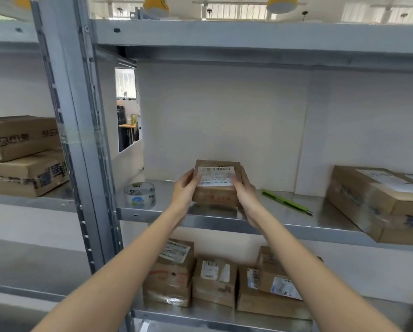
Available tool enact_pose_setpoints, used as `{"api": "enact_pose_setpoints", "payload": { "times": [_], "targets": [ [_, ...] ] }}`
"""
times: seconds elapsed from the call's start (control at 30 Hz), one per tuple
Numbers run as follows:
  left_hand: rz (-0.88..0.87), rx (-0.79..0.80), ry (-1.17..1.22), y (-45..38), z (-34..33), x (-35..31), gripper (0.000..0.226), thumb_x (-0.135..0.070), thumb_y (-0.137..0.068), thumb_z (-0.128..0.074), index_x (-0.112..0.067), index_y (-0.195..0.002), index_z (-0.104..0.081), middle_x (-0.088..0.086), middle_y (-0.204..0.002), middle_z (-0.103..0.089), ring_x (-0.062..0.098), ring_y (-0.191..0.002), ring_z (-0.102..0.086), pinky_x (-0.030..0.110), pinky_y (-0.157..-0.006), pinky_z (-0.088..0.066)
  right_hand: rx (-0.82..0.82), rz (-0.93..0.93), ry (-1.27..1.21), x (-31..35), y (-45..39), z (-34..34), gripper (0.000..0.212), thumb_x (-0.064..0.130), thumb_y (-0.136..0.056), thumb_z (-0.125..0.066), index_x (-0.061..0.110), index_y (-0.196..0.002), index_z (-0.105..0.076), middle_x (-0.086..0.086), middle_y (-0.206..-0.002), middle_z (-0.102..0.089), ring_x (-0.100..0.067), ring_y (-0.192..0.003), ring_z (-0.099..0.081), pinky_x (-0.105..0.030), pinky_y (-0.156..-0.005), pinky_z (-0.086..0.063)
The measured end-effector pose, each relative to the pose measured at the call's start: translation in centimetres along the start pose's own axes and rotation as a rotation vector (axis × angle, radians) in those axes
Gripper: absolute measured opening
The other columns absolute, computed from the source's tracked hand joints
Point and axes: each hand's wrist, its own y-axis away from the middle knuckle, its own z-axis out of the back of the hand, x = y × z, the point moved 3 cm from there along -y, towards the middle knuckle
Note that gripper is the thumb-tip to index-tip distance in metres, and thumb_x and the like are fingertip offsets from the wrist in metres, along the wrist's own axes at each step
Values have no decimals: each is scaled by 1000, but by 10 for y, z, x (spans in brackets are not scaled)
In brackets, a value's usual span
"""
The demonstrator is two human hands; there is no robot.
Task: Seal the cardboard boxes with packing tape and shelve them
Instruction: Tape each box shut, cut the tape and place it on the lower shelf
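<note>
Both hands hold the small box (216,183) at frame centre, one on each side. The left hand (185,190) grips its left edge, fingers curled over the top beside the white label (216,176). The right hand (245,191) grips the right edge the same way. A two-sided grip keeps the box level and square, likely so it can be set flat on the middle shelf (224,221). Box bottom sits at or just above the shelf; contact is hard to tell because of blur. Label faces up and toward the camera, probably so it stays readable once shelved.

Tape roll (140,195) stands on the same shelf, left of the box, near the upright post (85,140). Green cutter (285,202) lies to the right of the box, angled toward lower right. Both are within reach, which suits sealing done at this shelf. Whether this box is already taped cannot be told from here.

Big box (378,202) sits at right edge of the same shelf, well apart from the hands. Lower shelf, bottom centre, has several labelled boxes (215,281) packed side by side, some stacked, so shelving looks partly done. Two stacked boxes (21,154) sit in the left bay, mid left of frame.

Judgement: placing step, centre of shelf left free for this box.
</note>
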Motion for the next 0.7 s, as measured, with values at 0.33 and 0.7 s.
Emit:
{"api": "enact_pose_setpoints", "payload": {
  "times": [0.33, 0.7],
  "targets": [
    [34, 56, -19, -34, 13, 31, 58, 12, -92, -50, -8, -146, -42, 11, -138, -57, 22, -128, -54, 41, -109, -43, -100, 164, 60, -2, 5, -5, 57, 7, -101, -48, 22, -152, -28, 1, -148, -44, -14, -135, -42, -28, -114, -32],
    [136, -47, 102, -30, 13, 27, 26, -25, -98, -49, -29, -120, -62, 0, -119, -65, 20, -116, -56, 35, -89, -45, -280, 97, -47, -3, 7, -2, 48, 55, -94, -50, 26, -132, -55, -1, -124, -62, -17, -113, -57, -40, -102, -46]
  ]
}}
